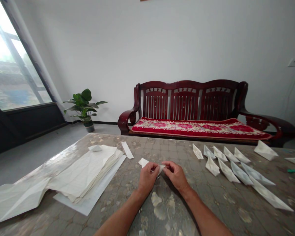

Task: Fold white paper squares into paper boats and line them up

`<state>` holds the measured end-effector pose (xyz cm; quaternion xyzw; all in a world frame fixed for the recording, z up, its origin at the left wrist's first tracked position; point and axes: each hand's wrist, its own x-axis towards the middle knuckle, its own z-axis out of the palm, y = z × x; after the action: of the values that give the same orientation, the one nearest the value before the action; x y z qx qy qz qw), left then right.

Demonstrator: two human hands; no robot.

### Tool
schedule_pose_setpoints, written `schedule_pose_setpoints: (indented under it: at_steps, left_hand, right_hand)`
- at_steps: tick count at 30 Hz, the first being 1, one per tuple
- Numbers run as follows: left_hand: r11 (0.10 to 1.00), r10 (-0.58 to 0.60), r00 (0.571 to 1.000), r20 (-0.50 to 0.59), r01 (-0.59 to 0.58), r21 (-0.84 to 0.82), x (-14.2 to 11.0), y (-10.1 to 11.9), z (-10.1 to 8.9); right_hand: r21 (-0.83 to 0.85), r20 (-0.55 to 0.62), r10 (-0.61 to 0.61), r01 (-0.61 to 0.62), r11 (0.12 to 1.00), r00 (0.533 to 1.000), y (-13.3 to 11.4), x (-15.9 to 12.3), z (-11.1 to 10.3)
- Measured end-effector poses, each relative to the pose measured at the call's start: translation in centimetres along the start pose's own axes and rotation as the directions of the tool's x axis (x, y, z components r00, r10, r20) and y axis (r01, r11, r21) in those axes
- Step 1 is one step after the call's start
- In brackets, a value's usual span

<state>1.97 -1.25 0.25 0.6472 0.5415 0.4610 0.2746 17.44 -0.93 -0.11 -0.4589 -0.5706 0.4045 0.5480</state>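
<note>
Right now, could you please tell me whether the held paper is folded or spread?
Apparently folded: the paper between the left hand and right hand looks small and angular; much is hidden.

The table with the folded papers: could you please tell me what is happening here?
A person's left hand and right hand hold a small piece of folded paper between them. To the right on the table are several boat-shaped folded papers; to the left lies a stack of sheets, with a paper strip near it.
</note>
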Motion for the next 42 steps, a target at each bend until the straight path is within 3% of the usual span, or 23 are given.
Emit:
schedule_pose_setpoints:
  at_steps: [4,15,29,36,39,42]
  left_hand:
    - [1.000,0.014,1.000,-0.024,-0.014,0.012,-0.1,0.2,-0.1]
    - [0.957,0.215,0.977,-0.004,-0.210,0.202,-0.6,0.6,-0.4]
    - [0.843,0.455,0.891,0.006,-0.432,0.320,-0.7,0.8,-0.8]
    - [0.812,0.391,0.918,0.065,-0.377,0.445,0.2,0.3,-1.4]
    - [0.826,0.328,0.934,0.143,-0.357,0.437,0.2,-0.1,-1.3]
    - [0.851,0.280,0.948,0.149,-0.317,0.419,0.3,-0.2,-1.2]
  right_hand:
    - [0.000,0.051,0.013,-0.013,1.000,0.999,-0.1,-0.2,0.4]
    - [-0.189,0.011,0.024,-0.021,0.982,1.000,-0.7,-0.6,1.3]
    - [-0.220,0.032,0.036,-0.029,0.975,0.999,0.0,-0.4,1.2]
    - [-0.121,-0.023,0.039,-0.041,0.992,0.999,-0.1,-0.3,1.0]
    - [-0.043,-0.027,0.032,-0.033,0.999,0.999,0.0,-0.3,1.2]
    - [0.067,-0.051,0.047,-0.044,0.997,0.998,0.5,-0.2,1.5]
